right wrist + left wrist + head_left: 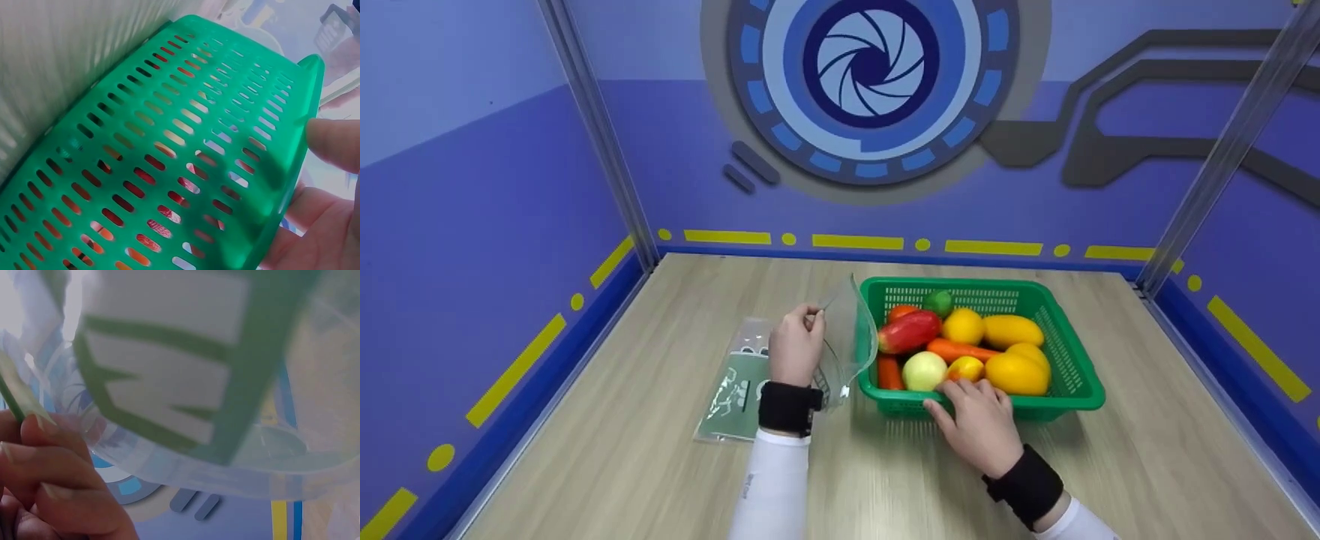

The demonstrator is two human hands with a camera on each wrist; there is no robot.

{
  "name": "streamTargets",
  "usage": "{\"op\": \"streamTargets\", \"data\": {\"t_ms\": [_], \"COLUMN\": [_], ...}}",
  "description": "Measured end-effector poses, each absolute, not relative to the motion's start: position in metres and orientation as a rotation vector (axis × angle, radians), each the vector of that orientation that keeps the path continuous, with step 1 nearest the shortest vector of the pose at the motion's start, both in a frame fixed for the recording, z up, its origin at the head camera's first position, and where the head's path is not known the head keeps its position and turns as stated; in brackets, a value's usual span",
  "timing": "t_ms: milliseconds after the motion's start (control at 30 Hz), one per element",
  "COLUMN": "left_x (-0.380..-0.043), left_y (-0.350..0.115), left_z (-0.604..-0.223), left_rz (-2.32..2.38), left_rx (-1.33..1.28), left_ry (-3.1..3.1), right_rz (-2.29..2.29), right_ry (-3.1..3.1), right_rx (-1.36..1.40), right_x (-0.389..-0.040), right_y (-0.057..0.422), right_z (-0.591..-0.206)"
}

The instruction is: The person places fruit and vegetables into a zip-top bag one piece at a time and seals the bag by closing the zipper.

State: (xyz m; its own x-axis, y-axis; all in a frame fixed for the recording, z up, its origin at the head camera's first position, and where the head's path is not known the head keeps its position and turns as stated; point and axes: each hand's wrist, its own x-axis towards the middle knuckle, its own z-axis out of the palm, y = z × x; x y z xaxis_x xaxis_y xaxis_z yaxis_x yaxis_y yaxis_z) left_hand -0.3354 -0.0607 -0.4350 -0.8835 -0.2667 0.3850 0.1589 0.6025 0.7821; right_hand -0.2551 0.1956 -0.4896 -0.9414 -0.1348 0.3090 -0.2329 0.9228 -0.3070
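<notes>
My left hand pinches the edge of a clear plastic zip bag, raised beside the basket with its mouth gaping. Green and white print on the bag looms close in the left wrist view. At the front rim of a green plastic basket, my right hand grips with its fingers over the rim and the thumb outside. Its fingertips reach close to a yellow-red fruit. Beside that lie a pale round onion and yellow mangoes.
A second printed clear bag lies flat on the wooden table, left of the raised one. The basket also holds carrots, a red oblong fruit, an orange and a green lime. Blue-purple panels enclose the table.
</notes>
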Motion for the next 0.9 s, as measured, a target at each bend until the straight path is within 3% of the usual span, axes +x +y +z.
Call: {"op": "streamTargets", "data": {"t_ms": [333, 667, 900], "left_x": [-0.335, -0.334, -0.335], "left_y": [-0.059, -0.058, -0.06], "left_z": [-0.434, -0.434, -0.436], "left_rz": [-1.223, -1.22, -1.208], "left_rx": [0.082, 0.075, 0.078], "left_ry": [-2.365, -2.367, -2.374], "right_rz": [0.625, 0.926, 1.017], "right_ry": [-2.927, -2.796, -2.793], "right_rx": [0.369, 0.375, 0.315], "right_x": [-0.271, -0.324, -0.363], "right_y": [0.198, 0.202, 0.194], "right_z": [-0.456, -0.41, -0.407]}}
